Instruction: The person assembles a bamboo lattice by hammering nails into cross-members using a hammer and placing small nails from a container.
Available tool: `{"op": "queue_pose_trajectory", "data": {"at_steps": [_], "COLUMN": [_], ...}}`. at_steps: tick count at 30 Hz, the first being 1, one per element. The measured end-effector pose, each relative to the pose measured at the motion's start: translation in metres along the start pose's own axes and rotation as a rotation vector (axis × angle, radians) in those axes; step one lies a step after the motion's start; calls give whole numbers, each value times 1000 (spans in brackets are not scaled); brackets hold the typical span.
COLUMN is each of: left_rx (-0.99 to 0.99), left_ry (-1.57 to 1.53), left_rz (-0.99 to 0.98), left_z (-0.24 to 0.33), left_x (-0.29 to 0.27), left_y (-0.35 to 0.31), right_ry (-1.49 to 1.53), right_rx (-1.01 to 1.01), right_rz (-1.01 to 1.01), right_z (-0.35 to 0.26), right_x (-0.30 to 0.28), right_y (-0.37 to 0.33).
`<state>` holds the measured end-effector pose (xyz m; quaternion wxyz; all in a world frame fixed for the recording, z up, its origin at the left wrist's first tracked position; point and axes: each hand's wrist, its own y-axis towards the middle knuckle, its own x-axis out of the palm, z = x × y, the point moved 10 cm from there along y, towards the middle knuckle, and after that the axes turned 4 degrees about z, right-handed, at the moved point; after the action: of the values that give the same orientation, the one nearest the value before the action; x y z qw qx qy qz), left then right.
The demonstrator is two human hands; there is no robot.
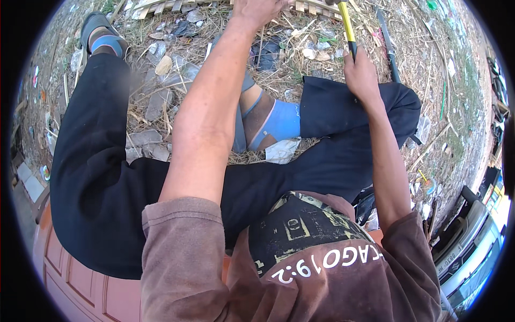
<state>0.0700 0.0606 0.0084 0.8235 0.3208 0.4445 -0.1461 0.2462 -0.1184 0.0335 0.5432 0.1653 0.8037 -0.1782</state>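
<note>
My right hand [362, 75] is closed round the black grip of a hammer [348, 27] with a yellow-and-black handle. The hammer points away from me, and its head is partly cut off by the top edge. My left hand [257, 12] reaches far forward to a panel of thin wooden slats [314, 7] lying on the ground. Its fingers look bent together, but the frame's edge hides their tips and anything between them. The hammer's head is just right of that hand, over the slats.
My legs in black trousers [332, 161] are spread, the right one folded inward. A long dark bar-like tool [387, 45] lies beyond my right knee. Dry straw, stones [164, 65] and plastic scraps cover the ground. A parked vehicle [466, 252] stands at the lower right.
</note>
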Motion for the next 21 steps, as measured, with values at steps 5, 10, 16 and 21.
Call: {"op": "queue_pose_trajectory", "data": {"at_steps": [5,10,16,21], "left_rx": [-243,-316,-218,-242], "left_ry": [111,101,127,102], "left_rz": [-352,-465,-498,-433], "left_z": [-14,-27,-2,-19], "left_x": [9,8,12,13], "left_y": [-15,-22,-13,-24], "right_ry": [226,708,-47,382], "right_rx": [74,89,-12,247], "right_rz": [-29,64,-21,-114], "right_z": [-9,-51,34,-19], "right_x": [-49,-114,7,-33], "right_y": [35,31,11,10]}}
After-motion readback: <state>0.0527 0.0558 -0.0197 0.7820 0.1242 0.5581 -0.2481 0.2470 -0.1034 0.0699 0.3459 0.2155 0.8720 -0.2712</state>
